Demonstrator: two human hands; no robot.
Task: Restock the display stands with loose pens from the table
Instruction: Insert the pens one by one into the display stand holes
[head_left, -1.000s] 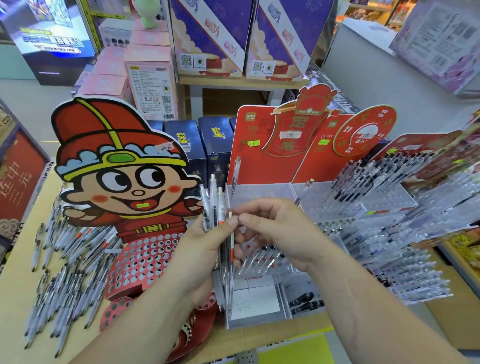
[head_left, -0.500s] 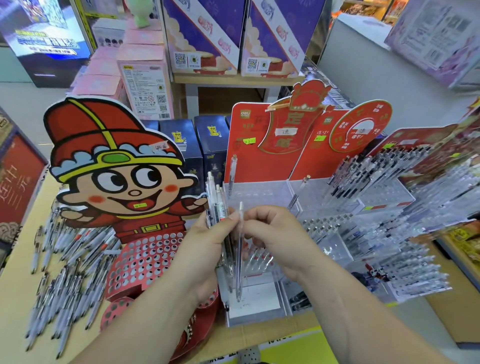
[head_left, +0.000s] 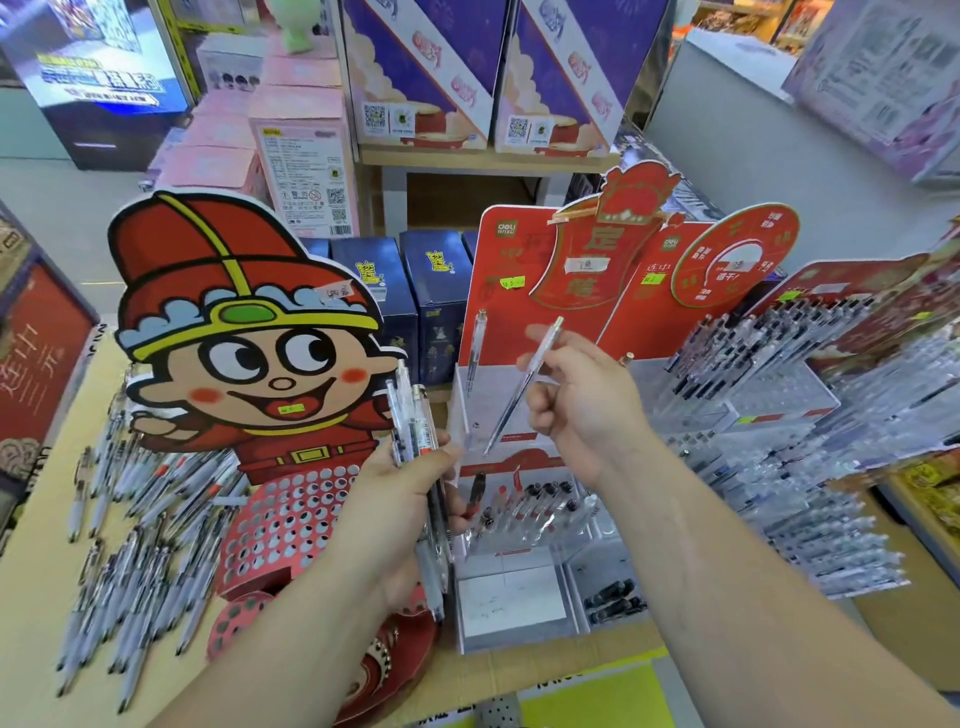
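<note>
My left hand (head_left: 400, 499) grips a bundle of clear pens (head_left: 413, 421), held upright in front of the cartoon-figure stand (head_left: 244, 332) with its red perforated base (head_left: 291, 525). My right hand (head_left: 582, 405) pinches a single clear pen (head_left: 524, 384), tilted, tip down, above the clear acrylic stand (head_left: 519, 519) with the red backboard (head_left: 514, 291). One pen (head_left: 475, 353) stands in that stand's upper tier, and several lie in its lower row. Many loose pens (head_left: 135, 540) lie on the table at left.
More clear stands full of pens (head_left: 810, 431) fill the right side. Blue boxes (head_left: 431, 296) stand behind the stands; pink boxes (head_left: 301, 156) and purple cartons (head_left: 415, 67) are stacked further back. A red box (head_left: 36, 358) sits at the far left on the tan table (head_left: 31, 613).
My right hand has pulled one pen out of the bundle and lifted it up and to the right, above the acrylic stand. My left hand still holds the bundle.
</note>
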